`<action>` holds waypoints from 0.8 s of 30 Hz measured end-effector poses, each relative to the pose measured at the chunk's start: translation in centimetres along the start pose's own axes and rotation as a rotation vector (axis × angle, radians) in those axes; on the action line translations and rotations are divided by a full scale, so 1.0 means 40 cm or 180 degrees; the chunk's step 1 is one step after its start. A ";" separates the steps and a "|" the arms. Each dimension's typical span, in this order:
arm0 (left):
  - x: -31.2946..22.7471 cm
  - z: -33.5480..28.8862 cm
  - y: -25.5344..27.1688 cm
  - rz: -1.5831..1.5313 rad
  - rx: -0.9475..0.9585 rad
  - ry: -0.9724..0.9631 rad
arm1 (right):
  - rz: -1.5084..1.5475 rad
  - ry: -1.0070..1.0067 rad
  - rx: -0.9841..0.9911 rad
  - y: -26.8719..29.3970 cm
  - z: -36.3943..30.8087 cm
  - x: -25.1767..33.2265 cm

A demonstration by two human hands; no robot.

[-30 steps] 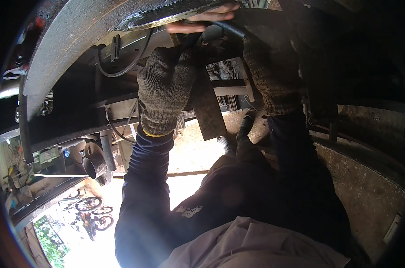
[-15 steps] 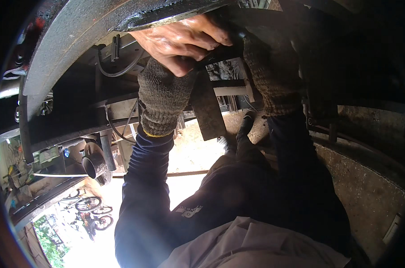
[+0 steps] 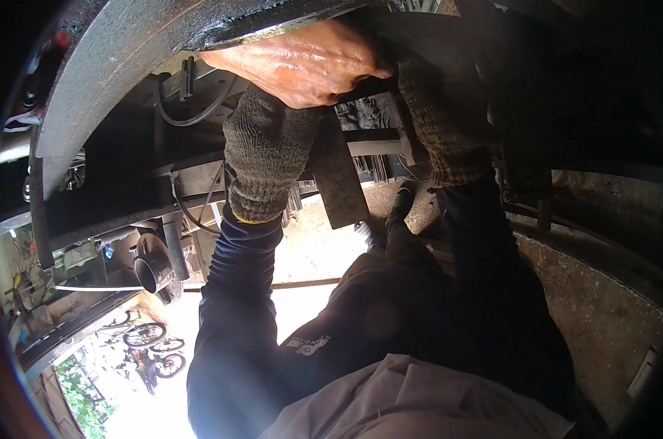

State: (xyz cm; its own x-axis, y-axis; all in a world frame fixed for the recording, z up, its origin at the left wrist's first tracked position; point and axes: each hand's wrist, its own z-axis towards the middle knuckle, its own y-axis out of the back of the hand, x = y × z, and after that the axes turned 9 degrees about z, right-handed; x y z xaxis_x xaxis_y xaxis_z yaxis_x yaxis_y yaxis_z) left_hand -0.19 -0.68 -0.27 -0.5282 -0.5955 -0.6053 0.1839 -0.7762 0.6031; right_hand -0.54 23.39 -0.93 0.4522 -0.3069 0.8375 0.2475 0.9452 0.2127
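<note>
My left hand (image 3: pixel 264 150), in a dark knitted work glove with a yellow cuff edge, is raised into dark metalwork. Its fingers are hidden behind another person's bare hand (image 3: pixel 306 62), which looks wet or greasy and has its fingers curled. What that hand holds, if anything, is out of sight. My right hand (image 3: pixel 443 121), gloved alike, reaches up on the other side into deep shadow, where its fingers cannot be made out. Between my wrists hangs a flat dark plate (image 3: pixel 339 183). Just above the bare hand runs a greasy black metal edge (image 3: pixel 273 25).
A broad curved grey metal band (image 3: pixel 119 66) arches over the upper left. Below it are a dark beam (image 3: pixel 126 219), a loose hose (image 3: pixel 192 121) and an open pipe end (image 3: pixel 154 272). Bicycles (image 3: pixel 145 334) stand at the lower left. A rough wall (image 3: pixel 595 293) is to the right.
The other person's bare hand has turned and moved slightly up, its fingers now more tucked in. My left hand has shifted a little up and left; my right hand looks almost still.
</note>
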 end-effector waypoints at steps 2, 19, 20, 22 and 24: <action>-0.014 0.006 0.009 0.0215 -0.0012 -0.0166 | 0.0131 0.0100 -0.0008 -0.002 0.002 0.001; -0.024 0.005 -0.001 -0.0022 -0.0166 0.0260 | 0.0208 0.1225 -0.0318 -0.007 0.024 -0.053; -0.029 0.011 -0.007 -0.0177 -0.0195 0.0217 | 0.0089 0.1419 -0.0407 -0.001 0.025 -0.059; -0.022 0.005 -0.006 0.0252 -0.0233 0.0230 | 0.0248 0.1229 -0.0301 0.001 0.028 -0.065; -0.024 0.006 -0.005 0.0341 -0.0296 0.0118 | 0.0344 0.1126 -0.0240 -0.002 0.025 -0.068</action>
State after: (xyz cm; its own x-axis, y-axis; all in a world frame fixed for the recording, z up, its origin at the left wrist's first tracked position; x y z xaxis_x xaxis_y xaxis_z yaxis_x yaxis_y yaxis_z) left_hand 0.06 0.10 0.33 -0.4708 -0.6818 -0.5599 0.3145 -0.7226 0.6156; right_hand -2.63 24.27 -2.74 0.7438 -0.2376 0.6247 0.2386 0.9675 0.0839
